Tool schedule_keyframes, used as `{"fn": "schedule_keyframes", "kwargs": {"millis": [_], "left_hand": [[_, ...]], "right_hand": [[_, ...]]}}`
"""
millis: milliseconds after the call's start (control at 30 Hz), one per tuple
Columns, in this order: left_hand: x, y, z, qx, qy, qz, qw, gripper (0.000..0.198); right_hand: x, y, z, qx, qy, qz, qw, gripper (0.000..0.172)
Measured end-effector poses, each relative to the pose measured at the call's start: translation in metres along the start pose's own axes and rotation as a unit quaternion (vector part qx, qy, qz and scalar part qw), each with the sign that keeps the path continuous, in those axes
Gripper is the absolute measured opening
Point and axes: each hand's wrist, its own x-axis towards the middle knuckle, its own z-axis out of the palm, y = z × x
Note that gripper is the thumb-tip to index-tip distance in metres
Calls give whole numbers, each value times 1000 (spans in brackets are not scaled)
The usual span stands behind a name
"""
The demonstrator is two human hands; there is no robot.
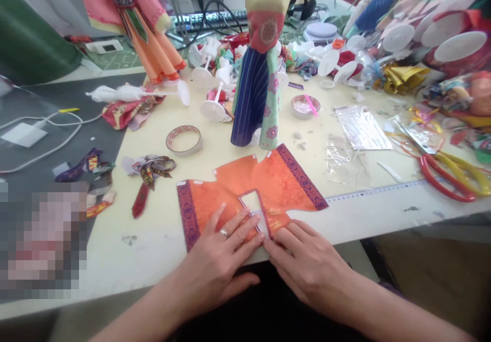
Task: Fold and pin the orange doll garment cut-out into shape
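An orange cloth garment piece [245,188] lies flat on the cream table [153,240], with purple patterned bands along its sleeve ends and a narrow trim around its neck opening. My left hand [218,250], wearing a ring, presses on its lower left part. My right hand [307,260] rests on its lower right part. The fingertips of both hands meet near the bottom of the neck trim, and my hands hide the lower edge of the cloth. A doll in a striped blue skirt [253,96] stands just beyond the cloth.
Scissors with red and yellow handles [448,176] lie at the right, near a metal ruler [376,191] and clear plastic bags [345,158]. A tape roll [184,140] and ribbon scraps [149,173] lie left. Several white doll stands [213,109] and cloth scraps crowd the back.
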Motion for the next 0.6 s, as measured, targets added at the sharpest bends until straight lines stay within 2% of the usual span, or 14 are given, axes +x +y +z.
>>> {"fn": "schedule_keyframes", "kwargs": {"millis": [100, 200, 300, 433, 600], "left_hand": [[-1, -1, -1, 2, -12, 1, 1000, 48], [-3, -2, -3, 2, -23, 11, 1000, 56], [-6, -5, -4, 2, -3, 17, 1000, 62], [-7, -6, -4, 11, 32, 11, 999, 61], [-4, -2, -4, 19, 6, 10, 1000, 55]], "right_hand": [[-2, 2, -5, 3, 11, -13, 1000, 23], [-8, 7, -13, 7, 48, -19, 999, 19], [-17, 15, -20, 0, 82, -18, 996, 17], [-33, 25, -25, -15, 100, -9, 995, 16], [-48, 28, -22, -18, 99, 4, 995, 18]]}}
